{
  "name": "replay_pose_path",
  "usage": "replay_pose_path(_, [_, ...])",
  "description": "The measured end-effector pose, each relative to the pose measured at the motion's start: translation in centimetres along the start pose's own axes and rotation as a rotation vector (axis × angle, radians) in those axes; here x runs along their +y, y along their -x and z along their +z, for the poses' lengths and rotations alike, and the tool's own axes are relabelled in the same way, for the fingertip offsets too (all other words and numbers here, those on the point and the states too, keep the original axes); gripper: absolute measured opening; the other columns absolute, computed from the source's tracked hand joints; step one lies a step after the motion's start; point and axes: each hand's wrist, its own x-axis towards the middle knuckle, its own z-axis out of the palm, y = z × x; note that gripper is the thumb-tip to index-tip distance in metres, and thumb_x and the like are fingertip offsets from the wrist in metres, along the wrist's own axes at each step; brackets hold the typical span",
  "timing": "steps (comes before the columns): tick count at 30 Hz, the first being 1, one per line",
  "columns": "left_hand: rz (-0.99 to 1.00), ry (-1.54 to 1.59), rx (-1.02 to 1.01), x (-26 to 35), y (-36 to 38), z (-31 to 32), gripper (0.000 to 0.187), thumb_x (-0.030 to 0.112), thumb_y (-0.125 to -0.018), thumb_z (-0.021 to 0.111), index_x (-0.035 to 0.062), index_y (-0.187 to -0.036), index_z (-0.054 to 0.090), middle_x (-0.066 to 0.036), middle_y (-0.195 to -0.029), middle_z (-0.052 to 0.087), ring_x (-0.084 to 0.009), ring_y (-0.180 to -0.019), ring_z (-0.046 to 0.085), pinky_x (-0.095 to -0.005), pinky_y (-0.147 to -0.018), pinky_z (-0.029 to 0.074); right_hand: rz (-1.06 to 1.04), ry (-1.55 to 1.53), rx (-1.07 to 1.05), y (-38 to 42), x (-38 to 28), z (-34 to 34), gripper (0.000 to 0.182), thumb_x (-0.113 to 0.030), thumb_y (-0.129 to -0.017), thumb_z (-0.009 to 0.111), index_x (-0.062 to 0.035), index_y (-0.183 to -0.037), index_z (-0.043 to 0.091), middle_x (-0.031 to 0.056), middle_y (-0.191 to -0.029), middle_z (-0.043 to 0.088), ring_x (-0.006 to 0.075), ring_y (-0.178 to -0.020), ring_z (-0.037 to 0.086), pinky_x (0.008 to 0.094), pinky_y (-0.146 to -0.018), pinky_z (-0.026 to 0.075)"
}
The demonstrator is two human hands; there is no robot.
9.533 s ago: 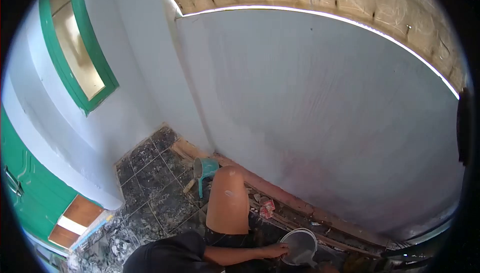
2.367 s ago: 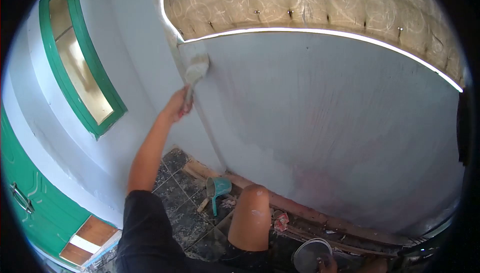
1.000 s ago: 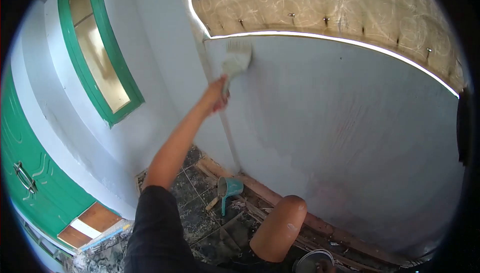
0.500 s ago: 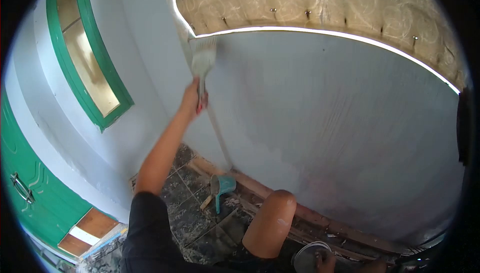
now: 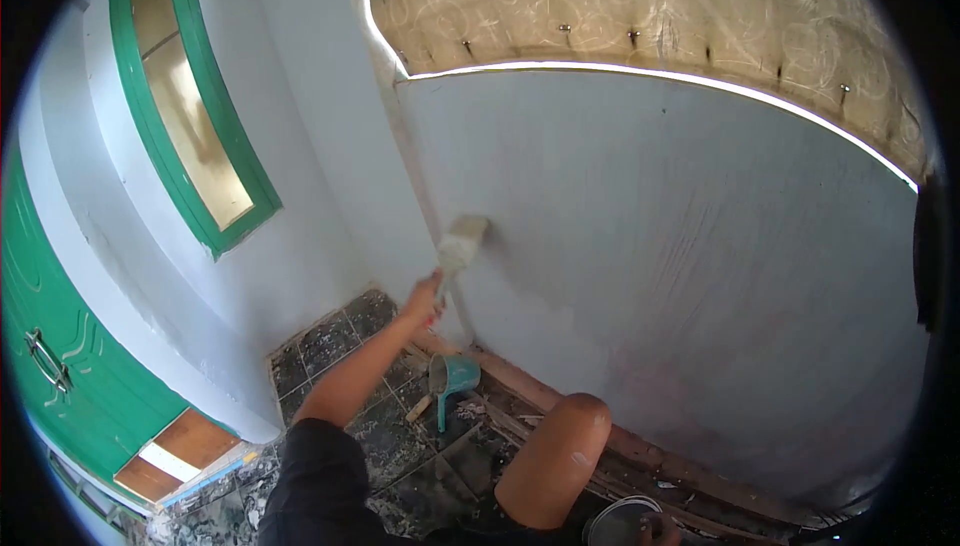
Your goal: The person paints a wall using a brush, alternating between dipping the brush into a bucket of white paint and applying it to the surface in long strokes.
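My left hand (image 5: 425, 298) is shut on the handle of a wide paintbrush (image 5: 461, 243). Its bristles press against the pale blue wall (image 5: 680, 246), low down near the inner corner. My left arm reaches out from the bottom left in a black sleeve. My right hand (image 5: 658, 528) shows only partly at the bottom edge, resting on the rim of a round paint tin (image 5: 615, 524); its grip is mostly cut off. My bare knee (image 5: 556, 456) rises between the two hands.
A teal scoop (image 5: 452, 378) lies on the dark tiled floor (image 5: 330, 341) by the wall's wooden base strip (image 5: 640, 451). A green-framed window (image 5: 190, 96) and a green door (image 5: 50, 346) are on the left. Patterned ceiling board (image 5: 650, 6) runs above.
The brush has swept down the wall from just under the ceiling edge to low near the corner. My left arm dropped with it. My right hand stays at the tin.
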Motion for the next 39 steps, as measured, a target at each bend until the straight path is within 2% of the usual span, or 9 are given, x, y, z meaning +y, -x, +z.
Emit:
replay_pose_path(7, [0.41, 0.041, 0.119, 22.8, -3.4, -7.2, 0.058, 0.061, -0.093, 0.033, 0.0084, -0.074, 0.048, -0.002, -0.049, 0.041, -0.0146, -0.036, 0.04, -0.0288, -0.034, 0.032, 0.109, -0.105, -0.02, -0.4, 1.0, 1.6, 0.021, -0.011, -0.088, 0.06, 0.0048, -0.103, 0.06, 0.0143, -0.09, 0.062, 0.024, -0.081, 0.058, 0.0336, -0.076, 0.046])
replay_pose_path(13, [0.144, 0.078, -0.079, 16.1, -6.4, -5.0, 0.064, 0.069, -0.089, 0.028, 0.01, -0.072, 0.044, -0.002, -0.045, 0.036, -0.0156, -0.031, 0.033, -0.0292, -0.031, 0.028, -0.095, -0.113, 0.068, -0.3, 1.4, 2.8, 0.021, -0.007, -0.086, 0.062, 0.0039, -0.104, 0.06, 0.0139, -0.089, 0.063, 0.0229, -0.082, 0.059, 0.033, -0.076, 0.047])
replay_pose_path(18, [-0.024, 0.054, -0.104, 8.0, -4.1, -5.7, 0.061, 0.065, -0.092, 0.03, 0.0105, -0.069, 0.044, 0.001, -0.043, 0.034, -0.0131, -0.03, 0.033, -0.0271, -0.03, 0.027, 0.046, -0.012, -0.072, -0.8, -1.9, 0.5, 0.019, -0.003, -0.086, 0.06, 0.0039, -0.104, 0.06, 0.0141, -0.088, 0.064, 0.0229, -0.082, 0.061, 0.0341, -0.077, 0.048])
replay_pose_path(21, [0.14, 0.102, 0.071, 9.9, -4.5, -6.6, 0.059, 0.063, -0.092, 0.031, 0.0109, -0.068, 0.043, 0.002, -0.043, 0.034, -0.0121, -0.03, 0.032, -0.0266, -0.029, 0.027, 0.071, -0.047, -0.101, -1.1, -2.7, -0.2, 0.018, -0.001, -0.086, 0.059, 0.0039, -0.104, 0.061, 0.0145, -0.091, 0.065, 0.0227, -0.082, 0.061, 0.0341, -0.077, 0.048])
replay_pose_path(27, [0.322, 0.068, 0.007, 23.4, -5.0, -6.8, 0.06, 0.062, -0.093, 0.03, 0.0097, -0.071, 0.049, -0.001, -0.046, 0.04, -0.0133, -0.031, 0.036, -0.0268, -0.03, 0.027, 0.074, -0.155, -0.105, -1.1, -0.5, 1.5, 0.019, -0.004, -0.087, 0.061, 0.0039, -0.104, 0.061, 0.0142, -0.097, 0.064, 0.0238, -0.085, 0.061, 0.0346, -0.08, 0.048])
replay_pose_path(30, [0.14, -0.065, 0.182, 20.5, -5.6, -2.9, 0.058, 0.061, -0.093, 0.032, 0.0083, -0.078, 0.05, -0.004, -0.049, 0.045, -0.0154, -0.032, 0.038, -0.027, -0.03, 0.028, -0.002, -0.139, -0.08, -0.5, 0.1, 2.2, 0.022, -0.006, -0.086, 0.063, 0.0041, -0.106, 0.06, 0.013, -0.099, 0.063, 0.0237, -0.088, 0.06, 0.0345, -0.082, 0.048])
replay_pose_path(32, [0.229, 0.149, 0.148, 13.2, -8.2, -1.1, 0.059, 0.06, -0.093, 0.033, 0.0052, -0.081, 0.053, -0.009, -0.051, 0.049, -0.0183, -0.033, 0.042, -0.0288, -0.029, 0.03, 0.019, -0.169, -0.067, 0.1, -0.6, 2.3, 0.024, -0.008, -0.086, 0.064, 0.0041, -0.106, 0.06, 0.013, -0.101, 0.062, 0.0234, -0.091, 0.059, 0.0342, -0.083, 0.047])
replay_pose_path(35, [0.078, -0.173, 0.035, 2.8, -5.5, -0.6, 0.066, 0.059, -0.093, 0.032, -0.0006, -0.075, 0.054, -0.012, -0.049, 0.048, -0.0211, -0.035, 0.047, -0.0342, -0.031, 0.033, 0.14, -0.234, -0.128, 0.4, -1.4, 2.0, 0.026, -0.009, -0.086, 0.065, 0.0043, -0.107, 0.059, 0.0146, -0.105, 0.061, 0.0232, -0.094, 0.058, 0.034, -0.084, 0.046])
replay_pose_path(39, [-0.201, -0.078, -0.041, -5.8, -1.6, -1.6, 0.064, 0.061, -0.092, 0.037, 0.0004, -0.08, 0.053, -0.009, -0.054, 0.049, -0.017, -0.037, 0.042, -0.0305, -0.035, 0.034, 0.069, -0.144, -0.217, 0.3, -2.6, 0.5, 0.026, -0.009, -0.086, 0.064, 0.0046, -0.107, 0.059, 0.015, -0.105, 0.06, 0.0232, -0.094, 0.057, 0.0333, -0.085, 0.045])
